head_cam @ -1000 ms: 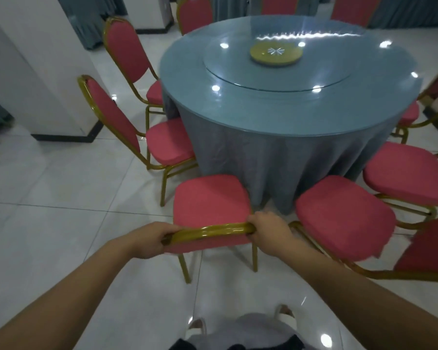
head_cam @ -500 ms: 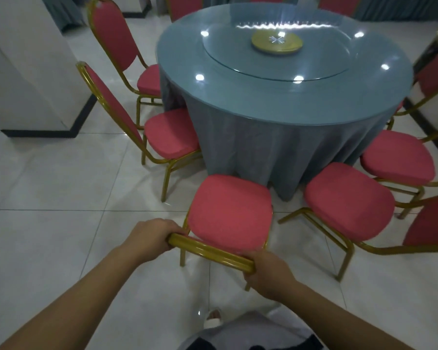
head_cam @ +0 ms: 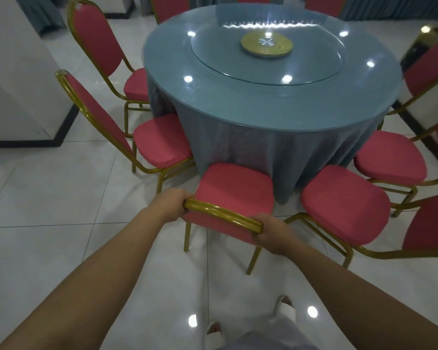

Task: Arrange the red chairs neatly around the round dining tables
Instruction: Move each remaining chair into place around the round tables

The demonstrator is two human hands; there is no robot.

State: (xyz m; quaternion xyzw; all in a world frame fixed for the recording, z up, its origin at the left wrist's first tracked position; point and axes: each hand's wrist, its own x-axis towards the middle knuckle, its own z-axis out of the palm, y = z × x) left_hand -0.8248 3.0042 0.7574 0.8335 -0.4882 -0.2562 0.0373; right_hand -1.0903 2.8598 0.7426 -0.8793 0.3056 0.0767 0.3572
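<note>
Indoors, glossy white floor [head_cam: 48, 193], round table [head_cam: 263, 109], gripped chair [head_cam: 234, 188]

red chair [head_cam: 234, 190] swung rightward, back rail [head_cam: 223, 214] now slanted

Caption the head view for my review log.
The left hand and right hand grip the chair by its top rail, seat toward the table.

Both hands, left hand [head_cam: 170, 204] and right hand [head_cam: 269, 229], grip the red chair [head_cam: 234, 192] backrest by the round table [head_cam: 271, 97].
</note>
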